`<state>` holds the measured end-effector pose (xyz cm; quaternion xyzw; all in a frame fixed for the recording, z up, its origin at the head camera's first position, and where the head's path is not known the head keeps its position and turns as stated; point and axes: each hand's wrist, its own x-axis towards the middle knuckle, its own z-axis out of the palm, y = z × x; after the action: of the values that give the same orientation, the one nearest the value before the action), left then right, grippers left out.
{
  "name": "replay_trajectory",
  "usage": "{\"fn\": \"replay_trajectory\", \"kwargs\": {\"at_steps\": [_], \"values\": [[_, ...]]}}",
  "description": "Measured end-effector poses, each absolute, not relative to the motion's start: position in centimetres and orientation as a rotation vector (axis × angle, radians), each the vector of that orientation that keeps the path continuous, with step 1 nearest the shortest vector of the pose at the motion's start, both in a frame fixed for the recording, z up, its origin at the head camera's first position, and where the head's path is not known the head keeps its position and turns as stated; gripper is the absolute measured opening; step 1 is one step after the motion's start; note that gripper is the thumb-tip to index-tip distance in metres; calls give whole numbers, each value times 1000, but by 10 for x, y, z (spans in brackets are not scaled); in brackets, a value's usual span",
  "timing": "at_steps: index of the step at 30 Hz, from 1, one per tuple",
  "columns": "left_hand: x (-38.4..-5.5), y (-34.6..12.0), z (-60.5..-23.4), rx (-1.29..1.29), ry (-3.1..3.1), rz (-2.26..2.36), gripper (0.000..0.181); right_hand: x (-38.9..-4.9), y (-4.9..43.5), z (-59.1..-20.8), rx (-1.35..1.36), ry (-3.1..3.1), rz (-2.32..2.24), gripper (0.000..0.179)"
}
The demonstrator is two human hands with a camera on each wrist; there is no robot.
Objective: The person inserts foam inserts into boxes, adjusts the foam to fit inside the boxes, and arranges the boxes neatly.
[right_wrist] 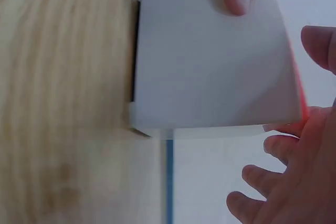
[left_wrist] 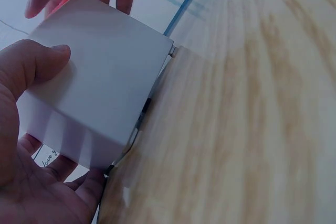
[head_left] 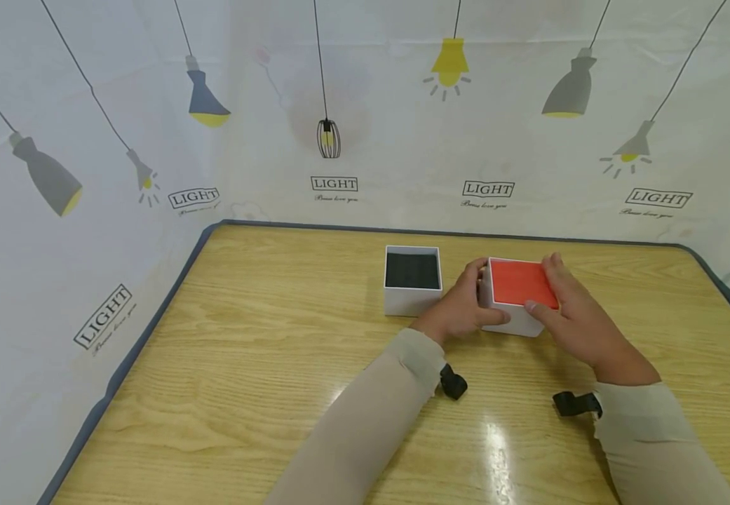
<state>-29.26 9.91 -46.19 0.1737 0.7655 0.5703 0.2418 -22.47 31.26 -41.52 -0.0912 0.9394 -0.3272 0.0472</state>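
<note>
A white square box (head_left: 513, 321) with a flat red surface (head_left: 519, 282) across its top stands on the table. My left hand (head_left: 456, 308) grips this box at its left side, thumb on the front wall (left_wrist: 105, 72) and fingers around the side. At the right edge is my right hand (head_left: 582, 322), its fingers fairly straight and spread beside the red surface, with the thumb over the near corner. In the right wrist view, red shows along the rim by the right fingers (right_wrist: 262, 179). Whether the box's underside is fully on the table, I cannot tell.
Just left of my left hand stands a second white box (head_left: 411, 301) with a black surface (head_left: 411, 270) inside. Both stand on a wood-grain table (head_left: 245, 351) with a dark edge. A white sheet (head_left: 390, 140) printed with lamps hangs behind and at the sides.
</note>
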Motion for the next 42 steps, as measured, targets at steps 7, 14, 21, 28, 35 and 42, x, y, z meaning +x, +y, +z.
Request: {"fn": "replay_trajectory", "kwargs": {"at_steps": [7,14,21,28,35,42], "values": [[-293,99,-463,489,2083,1572,105,-214,304,-389,-301,2917,-732,91],[-292,98,-464,513,2109,1566,104,-202,285,-373,-358,2806,-493,95],[-291,98,-464,488,2109,1567,105,-199,278,-375,-355,2813,-428,94],[-293,99,-466,511,2129,1548,104,-200,273,-380,-355,2839,-402,95],[-293,98,-467,524,2123,1552,104,-200,273,-383,-381,2860,-387,95],[-293,98,-466,514,2119,1553,104,-201,274,-385,-398,2869,-408,93]]}}
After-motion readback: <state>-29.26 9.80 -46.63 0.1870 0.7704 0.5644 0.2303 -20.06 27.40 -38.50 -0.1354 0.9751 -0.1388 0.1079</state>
